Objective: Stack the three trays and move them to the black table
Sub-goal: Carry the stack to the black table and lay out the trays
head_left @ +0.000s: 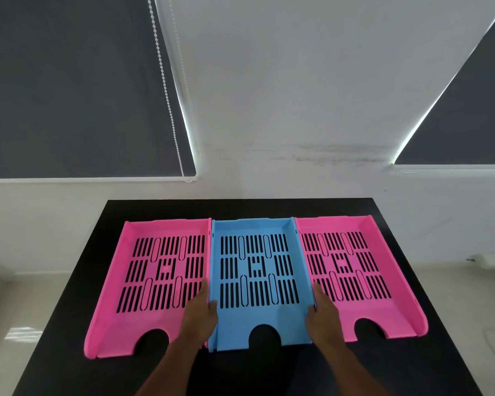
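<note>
Three slotted letter trays lie side by side on a black table (69, 324). A pink tray (132, 315) is on the left, a blue tray (257, 315) in the middle, and another pink tray (383, 310) on the right. My left hand (202, 312) grips the blue tray's left side wall near its front. My right hand (322, 311) grips its right side wall at the same depth. Each hand also rests over the inner edge of the neighbouring pink tray. The blue tray appears to sit flat on the table.
A white wall with two dark roller blinds (69, 81) stands behind the table. A bead chain (166, 81) hangs from the left blind. Pale floor (455, 281) shows on both sides of the table.
</note>
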### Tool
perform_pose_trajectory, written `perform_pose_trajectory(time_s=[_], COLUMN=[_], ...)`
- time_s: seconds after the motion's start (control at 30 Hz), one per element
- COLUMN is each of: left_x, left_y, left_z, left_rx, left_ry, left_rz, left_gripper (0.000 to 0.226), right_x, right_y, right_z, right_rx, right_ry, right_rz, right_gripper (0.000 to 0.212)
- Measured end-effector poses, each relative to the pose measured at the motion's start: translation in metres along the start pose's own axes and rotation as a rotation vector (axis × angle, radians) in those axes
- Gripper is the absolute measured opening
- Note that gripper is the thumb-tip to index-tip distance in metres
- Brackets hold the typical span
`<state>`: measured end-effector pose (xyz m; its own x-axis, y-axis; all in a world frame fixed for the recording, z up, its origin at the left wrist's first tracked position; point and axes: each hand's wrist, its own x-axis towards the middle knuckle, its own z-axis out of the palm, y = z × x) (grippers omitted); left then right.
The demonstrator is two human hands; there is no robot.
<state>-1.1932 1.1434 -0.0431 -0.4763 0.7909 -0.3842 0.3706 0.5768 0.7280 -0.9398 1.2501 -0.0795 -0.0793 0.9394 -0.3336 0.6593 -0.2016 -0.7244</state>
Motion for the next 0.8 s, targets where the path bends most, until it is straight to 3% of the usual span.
perform_pose_trajectory(time_s=[0.8], left_x=[0.063], left_y=[0.029], left_z=[0.003], left_rx=[-0.058], left_ry=[-0.001], left_rz=[-0.01], left_gripper=[0.066], right_x=[0.059], right_y=[-0.027], right_z=[-0.001], right_rx=[-0.112], right_ry=[0.042], right_rz=[0.027], right_gripper=[0.063])
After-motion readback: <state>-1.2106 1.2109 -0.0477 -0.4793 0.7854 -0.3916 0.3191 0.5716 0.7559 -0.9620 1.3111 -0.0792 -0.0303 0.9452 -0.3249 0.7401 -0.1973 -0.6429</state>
